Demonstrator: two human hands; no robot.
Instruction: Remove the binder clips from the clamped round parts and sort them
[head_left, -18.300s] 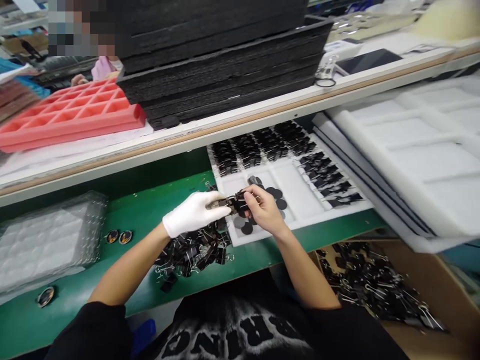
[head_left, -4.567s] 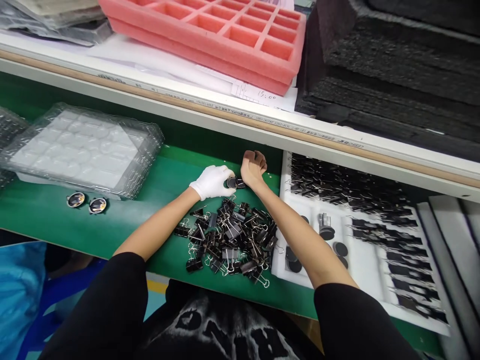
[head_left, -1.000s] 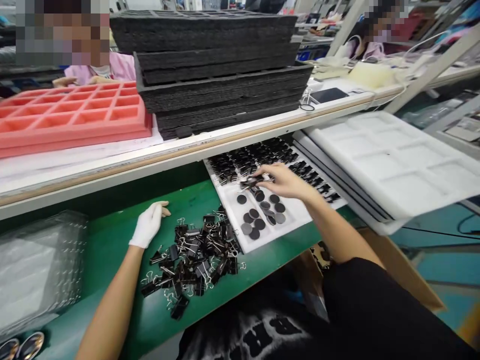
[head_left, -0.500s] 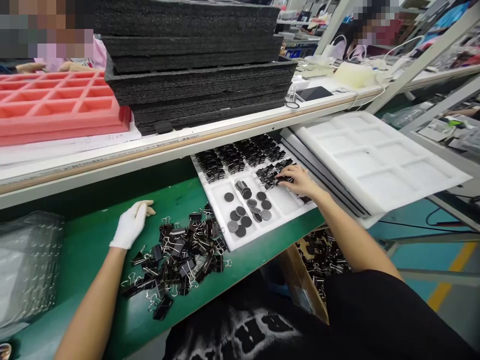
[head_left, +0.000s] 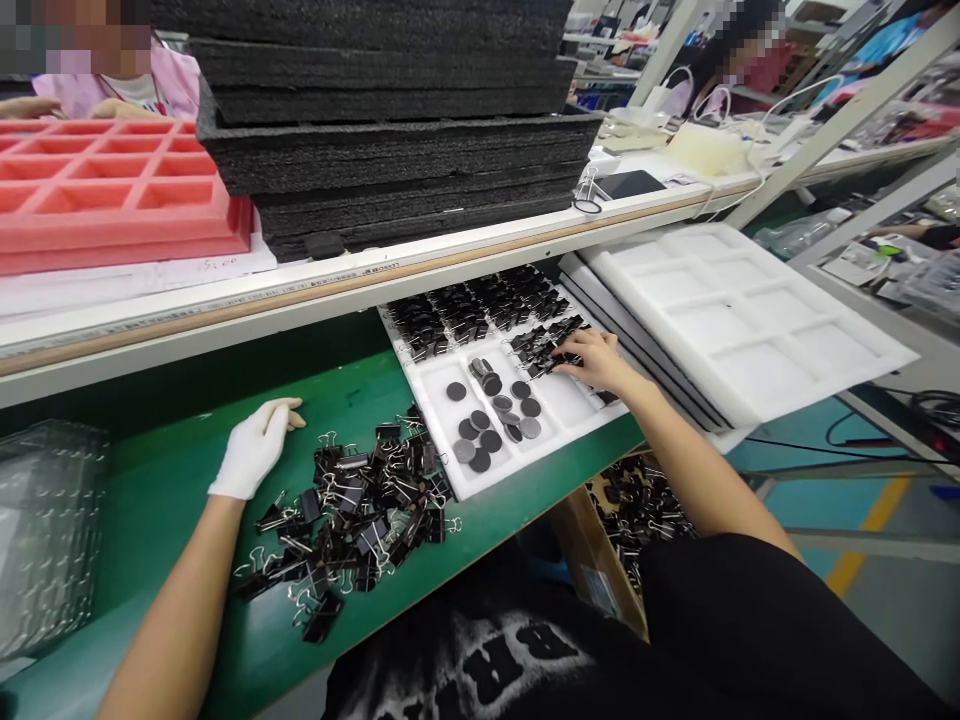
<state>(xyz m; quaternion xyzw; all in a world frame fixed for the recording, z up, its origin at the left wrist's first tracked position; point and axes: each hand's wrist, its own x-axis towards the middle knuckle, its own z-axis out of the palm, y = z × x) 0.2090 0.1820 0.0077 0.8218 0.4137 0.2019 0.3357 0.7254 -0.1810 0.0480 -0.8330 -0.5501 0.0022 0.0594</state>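
My right hand point(head_left: 595, 360), bare, reaches into the white foam tray point(head_left: 471, 487), its fingers closed on a black binder clip point(head_left: 568, 357) among others in a right-hand compartment. The fingers partly hide that clip. Rows of black binder clips fill the tray's far compartments, and dark grey round discs point(head_left: 490, 442) lie loose in the nearer ones. My left hand point(head_left: 257, 447), in a white glove with bare-looking fingertips, rests on the green bench with fingers loosely bent and nothing visible in them. Between it and the tray spreads a heap of binder clips point(head_left: 367, 510).
Clear plastic trays point(head_left: 49, 540) are stacked at the left. Overhead, a shelf edge point(head_left: 330, 290) carries black foam sheets point(head_left: 397, 160) and a red foam tray point(head_left: 120, 200). White foam trays point(head_left: 750, 310) lean at the right. Below sits a carton point(head_left: 600, 570) of clips. People work beyond.
The view has shifted slightly. My right hand stays at the same clips in the tray, with only a small change in its fingers. My left hand stays resting on the bench.
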